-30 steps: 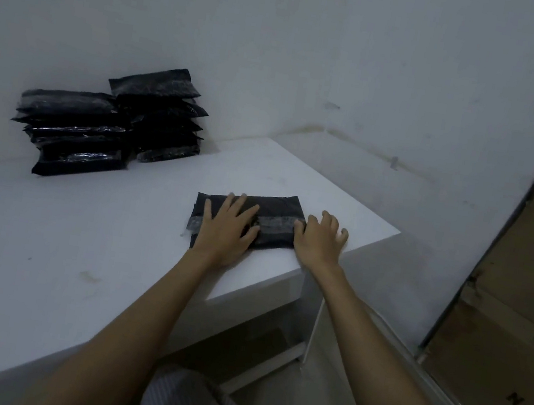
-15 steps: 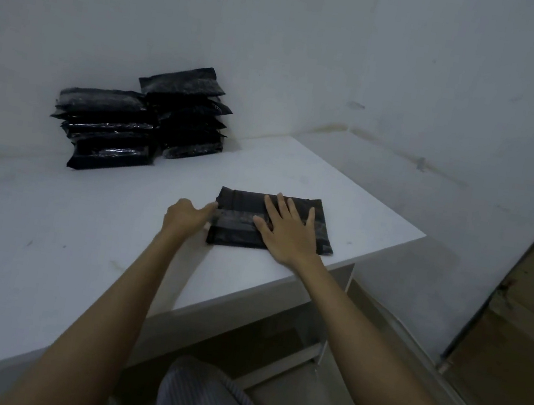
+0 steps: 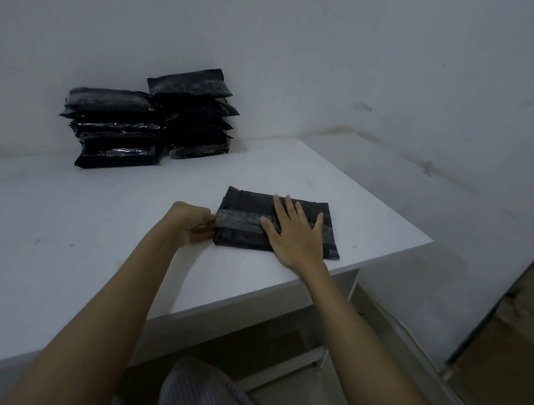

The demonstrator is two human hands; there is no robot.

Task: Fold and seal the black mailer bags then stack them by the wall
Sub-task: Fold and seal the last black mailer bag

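Where the striped cloth (image 3: 211, 402) over the person's lap fills the bottom of the view, both bare forearms reach forward over the near edge of the white bench (image 3: 31, 219). On the bench lies a folded black mailer bag (image 3: 240, 233) with a grey adhesive strip (image 3: 238, 221) running across its middle. At the bag's left end, the left hand (image 3: 191, 222) has its grip closed, fingers curled and pinching the end of the strip. The right hand (image 3: 295, 237) lies flat on the bag's right half, fingers straight and spread, pressing it down. Farther back on the left stand two stacks of sealed black mailer bags (image 3: 153, 116), side by side and against the wall (image 3: 284, 31), well apart from the bag under the hands.
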